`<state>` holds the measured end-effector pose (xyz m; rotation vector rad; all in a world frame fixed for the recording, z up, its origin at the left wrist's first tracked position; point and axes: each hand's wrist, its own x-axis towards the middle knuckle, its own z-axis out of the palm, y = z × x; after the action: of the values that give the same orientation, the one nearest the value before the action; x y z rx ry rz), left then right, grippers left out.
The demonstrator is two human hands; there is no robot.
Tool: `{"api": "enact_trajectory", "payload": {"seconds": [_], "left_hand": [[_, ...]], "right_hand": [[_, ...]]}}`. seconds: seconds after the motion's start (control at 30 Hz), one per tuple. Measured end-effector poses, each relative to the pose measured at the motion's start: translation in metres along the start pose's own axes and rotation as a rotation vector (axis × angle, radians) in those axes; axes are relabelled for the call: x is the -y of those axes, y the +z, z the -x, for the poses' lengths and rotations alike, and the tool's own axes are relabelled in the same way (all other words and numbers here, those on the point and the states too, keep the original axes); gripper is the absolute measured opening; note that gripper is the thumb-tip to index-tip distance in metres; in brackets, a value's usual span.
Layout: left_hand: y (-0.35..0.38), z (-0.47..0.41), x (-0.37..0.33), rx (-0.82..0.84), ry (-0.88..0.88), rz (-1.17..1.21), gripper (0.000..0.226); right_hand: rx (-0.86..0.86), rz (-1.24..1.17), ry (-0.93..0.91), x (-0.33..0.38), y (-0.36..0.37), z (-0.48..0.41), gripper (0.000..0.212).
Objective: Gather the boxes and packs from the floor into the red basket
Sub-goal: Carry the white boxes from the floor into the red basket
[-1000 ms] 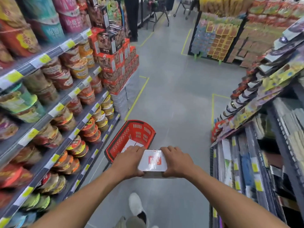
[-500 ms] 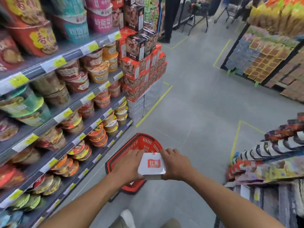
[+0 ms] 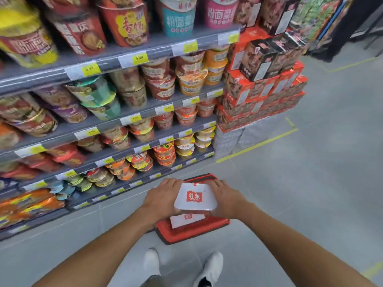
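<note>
A white box (image 3: 195, 198) with a red logo is held between both hands directly above the red basket (image 3: 192, 232) on the floor. My left hand (image 3: 162, 196) grips its left side and my right hand (image 3: 227, 198) grips its right side. Inside the basket lies another white box (image 3: 187, 219) with the same red logo, partly hidden under the held one. Most of the basket's inside is covered by my hands and the box.
Grey shelves (image 3: 132, 112) packed with instant noodle cups run along the left. A stack of red and dark cartons (image 3: 263, 94) stands at the shelf's end by a yellow floor line (image 3: 257, 146). My white shoes (image 3: 182, 264) stand just behind the basket. Grey floor spreads to the right.
The view has swung left and closer to the basket. Both hands with the white box now sit right over the basket, lower than before.
</note>
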<state>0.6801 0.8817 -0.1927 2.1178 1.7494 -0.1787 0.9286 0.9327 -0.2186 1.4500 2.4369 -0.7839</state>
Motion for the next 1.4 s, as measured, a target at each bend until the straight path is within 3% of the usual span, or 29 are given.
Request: {"api": "enact_trajectory", "payload": {"seconds": [0.27, 0.73, 1.03, 1.4], "left_hand": [[0.011, -0.016, 0.017, 0.059, -0.162, 0.082, 0.11], [0.074, -0.058, 0.065, 0.105, -0.19, 0.05, 0.104], [0.181, -0.104, 0.094, 0.062, -0.181, -0.065, 0.102], [0.375, -0.171, 0.146, 0.029, -0.218, -0.137, 0.101]], "right_hand": [[0.092, 0.056, -0.132, -0.007, -0.021, -0.06, 0.107], [0.104, 0.254, -0.111, -0.007, 0.028, -0.123, 0.102], [0.106, 0.326, -0.089, -0.043, 0.123, -0.181, 0.108], [0.152, 0.368, -0.095, -0.096, 0.3, -0.278, 0.105]]}}
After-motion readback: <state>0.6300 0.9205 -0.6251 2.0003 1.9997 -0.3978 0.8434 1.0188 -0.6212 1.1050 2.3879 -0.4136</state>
